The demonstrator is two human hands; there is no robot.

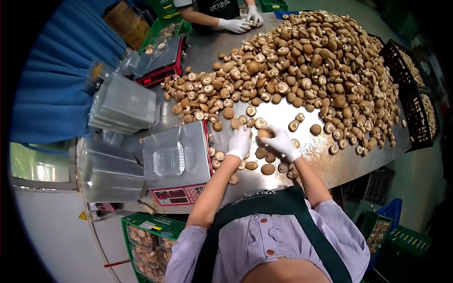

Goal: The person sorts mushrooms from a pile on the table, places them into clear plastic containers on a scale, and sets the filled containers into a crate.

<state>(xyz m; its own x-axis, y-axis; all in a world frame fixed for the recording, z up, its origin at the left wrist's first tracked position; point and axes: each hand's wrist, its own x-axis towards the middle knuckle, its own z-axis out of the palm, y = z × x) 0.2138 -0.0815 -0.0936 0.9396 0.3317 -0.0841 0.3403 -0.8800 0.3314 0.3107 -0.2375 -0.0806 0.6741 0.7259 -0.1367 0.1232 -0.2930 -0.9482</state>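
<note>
Both hands wear white gloves over the metal table. My right hand (281, 143) grips a brown-capped mushroom (264, 134) between thumb and fingers. Just to its left, my left hand (239, 142) has its fingers bent together, and what they hold is mostly hidden. A mushroom (236, 123) lies right beyond the left fingertips. Several loose mushrooms lie below and between the hands, among them a brown one (268, 169). Left of my left hand, a clear plastic tray (169, 159) rests on the plate of a red-framed scale (178, 194).
A large mushroom heap (325, 61) covers the far and right side of the table (325, 158). Stacked clear trays (123, 104) stand at left, near a second scale (163, 70). Across the table work a co-worker's gloved hands (235, 25). Black crates (415, 108) stand at right, a green crate (153, 224) below left.
</note>
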